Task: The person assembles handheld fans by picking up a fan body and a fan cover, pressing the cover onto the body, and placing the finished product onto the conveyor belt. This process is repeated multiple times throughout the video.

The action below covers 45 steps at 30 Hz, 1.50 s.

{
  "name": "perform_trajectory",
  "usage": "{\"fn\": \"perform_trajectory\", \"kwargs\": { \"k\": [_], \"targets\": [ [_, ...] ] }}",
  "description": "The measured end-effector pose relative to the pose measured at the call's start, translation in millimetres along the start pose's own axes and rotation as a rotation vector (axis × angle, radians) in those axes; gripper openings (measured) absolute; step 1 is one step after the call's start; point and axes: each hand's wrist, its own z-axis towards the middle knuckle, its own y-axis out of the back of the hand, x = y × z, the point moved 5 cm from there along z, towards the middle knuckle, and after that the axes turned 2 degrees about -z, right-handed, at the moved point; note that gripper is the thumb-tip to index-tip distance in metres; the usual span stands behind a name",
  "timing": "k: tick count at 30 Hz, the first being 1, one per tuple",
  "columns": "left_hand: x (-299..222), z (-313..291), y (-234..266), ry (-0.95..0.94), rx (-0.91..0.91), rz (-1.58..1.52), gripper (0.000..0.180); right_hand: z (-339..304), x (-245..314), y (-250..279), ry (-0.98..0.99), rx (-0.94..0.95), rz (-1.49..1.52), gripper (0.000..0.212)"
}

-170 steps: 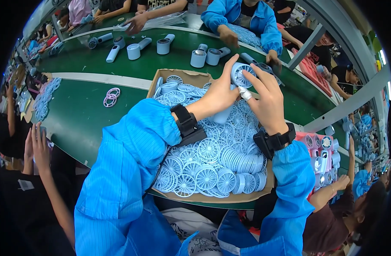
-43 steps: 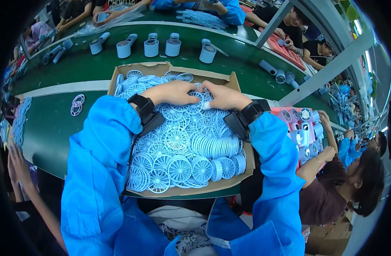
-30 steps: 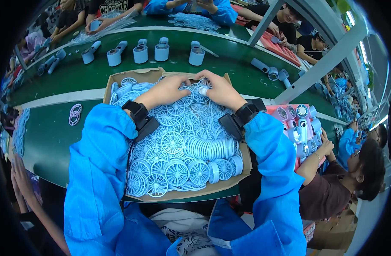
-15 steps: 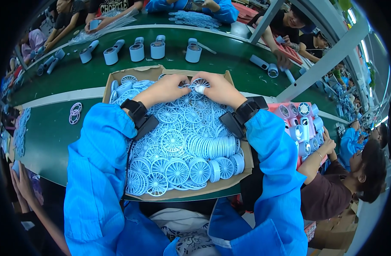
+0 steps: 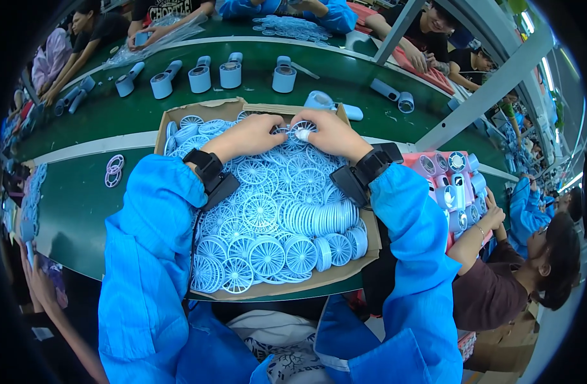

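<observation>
A cardboard box (image 5: 337,279) in front of me is full of light-blue round spoked grilles (image 5: 260,214), some loose, some stacked in rows. Over its far edge, my right hand (image 5: 333,133) pinches one spoked grille (image 5: 304,127) between thumb and fingers; a white wrap covers the thumb tip. Just left of it, my left hand (image 5: 258,133) is closed, thumb against fingers, at the edge of another spoked grille (image 5: 281,130), partly hidden by the fingers. The two hands are slightly apart. Both wrists wear black straps with small black devices.
Beyond the box runs a green conveyor (image 5: 120,115) with several light-blue handheld fan bodies (image 5: 199,78). Pinkish rings (image 5: 115,171) lie on the left tabletop. To the right, a pink tray (image 5: 416,160) holds fan parts beside a co-worker's hand (image 5: 491,214). A metal post (image 5: 479,93) slants overhead.
My left hand has drawn slightly away from the right one. Fan bodies on the conveyor have shifted left, and another has appeared behind the box. A co-worker's hand at the far right has pulled back.
</observation>
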Motion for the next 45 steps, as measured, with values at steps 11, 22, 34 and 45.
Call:
{"fn": "perform_trajectory", "kwargs": {
  "k": [11, 22, 34, 45],
  "targets": [
    [-24.4, 46.7, 32.2, -0.112, -0.182, 0.021, 0.033, -1.9, -24.6, -9.8, -0.111, 0.112, -0.023, 0.024],
    [-14.6, 152.7, -13.5, 0.125, 0.394, 0.079, 0.061, -9.7, -31.9, -14.8, -0.054, 0.121, -0.049, 0.028],
    [0.5, 135.9, -8.0, 0.009, 0.438, -0.020, 0.063, -8.1, -28.8, -16.2, -0.011, 0.153, -0.081, 0.030],
    [5.8, 148.5, -5.6, -0.168, 0.256, 0.025, 0.068, -2.4, -41.6, -18.6, -0.013, 0.068, -0.056, 0.028]
  ]
}}
